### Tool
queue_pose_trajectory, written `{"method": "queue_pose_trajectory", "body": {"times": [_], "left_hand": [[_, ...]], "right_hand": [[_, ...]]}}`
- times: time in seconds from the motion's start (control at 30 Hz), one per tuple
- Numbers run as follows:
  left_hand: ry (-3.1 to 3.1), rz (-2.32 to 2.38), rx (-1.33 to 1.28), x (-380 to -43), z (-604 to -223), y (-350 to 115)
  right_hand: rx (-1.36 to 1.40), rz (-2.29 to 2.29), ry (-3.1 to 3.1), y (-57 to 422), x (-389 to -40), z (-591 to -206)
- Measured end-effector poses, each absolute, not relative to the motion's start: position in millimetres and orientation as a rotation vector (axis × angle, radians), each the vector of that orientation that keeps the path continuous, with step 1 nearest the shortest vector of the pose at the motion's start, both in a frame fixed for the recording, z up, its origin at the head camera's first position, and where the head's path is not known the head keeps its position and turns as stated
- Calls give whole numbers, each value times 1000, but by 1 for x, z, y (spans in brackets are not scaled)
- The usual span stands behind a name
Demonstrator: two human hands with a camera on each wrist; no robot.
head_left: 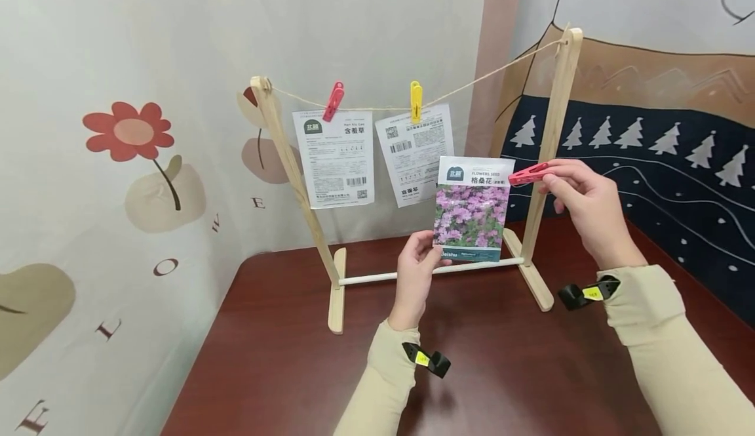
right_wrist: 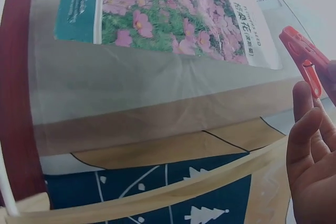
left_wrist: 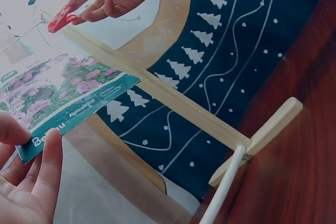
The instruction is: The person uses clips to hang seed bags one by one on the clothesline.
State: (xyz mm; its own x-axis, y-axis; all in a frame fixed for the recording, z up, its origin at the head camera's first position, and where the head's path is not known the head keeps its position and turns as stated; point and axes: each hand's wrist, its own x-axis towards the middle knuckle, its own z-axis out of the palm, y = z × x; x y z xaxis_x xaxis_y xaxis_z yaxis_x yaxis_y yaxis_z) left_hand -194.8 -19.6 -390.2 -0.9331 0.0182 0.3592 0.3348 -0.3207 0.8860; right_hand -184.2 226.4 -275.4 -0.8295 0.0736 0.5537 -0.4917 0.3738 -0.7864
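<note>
My left hand (head_left: 415, 272) pinches the lower left corner of a flower seed packet (head_left: 470, 216), printed with pink blossoms and standing upright, front toward me. In my right hand (head_left: 590, 203) is a red clothespin (head_left: 529, 174), held between thumb and fingers beside the packet's upper right corner. The right wrist view shows a small gap between this clothespin (right_wrist: 304, 51) and the packet (right_wrist: 173, 19). Behind, two white-backed packets hang from a string: one (head_left: 334, 160) under a red clothespin (head_left: 333, 101), the other (head_left: 415, 154), tilted, under a yellow clothespin (head_left: 416, 101).
The string (head_left: 483, 79) sags between two wooden posts (head_left: 557, 115) on flat feet (head_left: 336, 305). A white rod (head_left: 377, 278) joins the posts low down, above a dark red table (head_left: 283, 351). Patterned cloth (head_left: 678, 180) hangs close behind on the right.
</note>
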Motion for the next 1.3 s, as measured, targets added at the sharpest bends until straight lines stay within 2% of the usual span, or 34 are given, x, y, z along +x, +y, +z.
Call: {"method": "queue_pose_trajectory", "body": {"times": [0.53,0.8,1.3], "left_hand": [[-1633,-2366,-458,-197,-383,-19],[-1590,-2394,-412,-184,-364,-16],[-1506,-2455,-481,-192,-343,8]], "right_hand": [[401,1400,-2170,223,-193,-246],[445,1345,-2215,221,-200,-228],[416,1108,-2336,228,-209,-195]]}}
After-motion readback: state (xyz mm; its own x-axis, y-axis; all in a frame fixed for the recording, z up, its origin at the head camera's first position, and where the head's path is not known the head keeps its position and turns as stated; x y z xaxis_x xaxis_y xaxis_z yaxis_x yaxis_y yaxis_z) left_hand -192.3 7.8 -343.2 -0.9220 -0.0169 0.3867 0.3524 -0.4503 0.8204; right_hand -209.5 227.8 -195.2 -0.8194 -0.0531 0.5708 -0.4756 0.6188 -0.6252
